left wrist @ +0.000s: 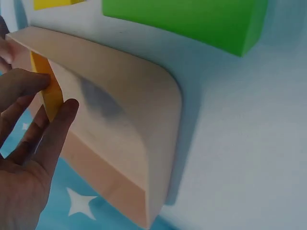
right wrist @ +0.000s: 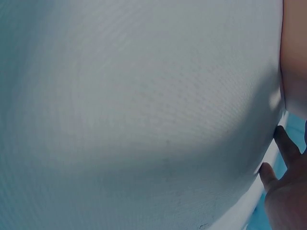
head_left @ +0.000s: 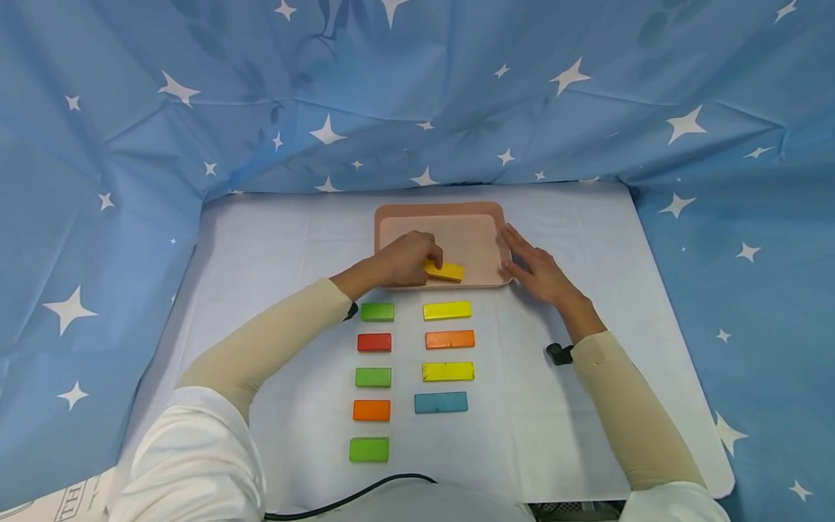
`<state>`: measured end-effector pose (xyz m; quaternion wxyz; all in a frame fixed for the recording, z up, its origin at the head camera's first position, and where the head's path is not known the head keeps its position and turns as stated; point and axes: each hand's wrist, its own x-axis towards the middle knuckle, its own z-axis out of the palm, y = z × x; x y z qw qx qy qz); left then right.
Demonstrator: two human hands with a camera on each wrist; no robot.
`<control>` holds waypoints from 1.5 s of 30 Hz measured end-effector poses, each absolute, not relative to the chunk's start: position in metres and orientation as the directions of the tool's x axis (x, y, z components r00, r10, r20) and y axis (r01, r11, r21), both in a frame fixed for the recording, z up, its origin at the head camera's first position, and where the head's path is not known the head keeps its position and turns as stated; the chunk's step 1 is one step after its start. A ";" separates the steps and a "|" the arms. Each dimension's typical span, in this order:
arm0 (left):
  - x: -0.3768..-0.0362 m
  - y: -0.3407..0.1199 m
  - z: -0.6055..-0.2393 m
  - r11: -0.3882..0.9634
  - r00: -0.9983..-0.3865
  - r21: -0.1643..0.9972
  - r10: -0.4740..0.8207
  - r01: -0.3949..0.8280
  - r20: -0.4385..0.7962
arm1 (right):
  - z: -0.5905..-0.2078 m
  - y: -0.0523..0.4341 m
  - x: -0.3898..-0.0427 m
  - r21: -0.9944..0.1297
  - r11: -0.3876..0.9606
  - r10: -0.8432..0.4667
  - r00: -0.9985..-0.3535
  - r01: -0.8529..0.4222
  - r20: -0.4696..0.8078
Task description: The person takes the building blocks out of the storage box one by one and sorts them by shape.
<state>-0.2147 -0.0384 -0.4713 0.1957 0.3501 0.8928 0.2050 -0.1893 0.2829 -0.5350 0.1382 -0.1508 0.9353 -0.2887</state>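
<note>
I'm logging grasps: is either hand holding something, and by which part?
The left hand pinches a yellow block at one end, over the tray. The right hand holds nothing.

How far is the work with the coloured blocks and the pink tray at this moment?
Nothing lies in the pink tray yet. In hand: the left hand pinches a yellow block over the tray's near edge, and the right hand rests flat against the tray's right rim. Left: nine blocks on the white table, five in the left column and four in the right column.
</note>
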 end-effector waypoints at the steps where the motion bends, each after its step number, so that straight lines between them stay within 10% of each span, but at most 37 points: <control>1: -0.213 -0.039 -0.469 0.668 -0.680 0.503 0.707 0.549 -0.196 | -0.535 0.283 -0.189 -0.583 0.787 -0.361 -0.917 -0.201 -0.171; 18: -0.107 -0.048 -0.423 0.599 -0.655 0.571 0.743 0.562 -0.135 | -0.535 0.285 -0.190 -0.594 0.773 -0.379 -0.913 -0.222 -0.151; 31: -0.007 -0.047 -0.453 0.555 -0.529 0.657 0.805 0.510 -0.269 | -0.533 0.284 -0.194 -0.601 0.770 -0.364 -0.920 -0.212 -0.143; 45: 0.024 -0.050 -0.482 0.553 -0.457 0.677 0.821 0.486 -0.343 | -0.538 0.282 -0.192 -0.605 0.769 -0.364 -0.920 -0.208 -0.147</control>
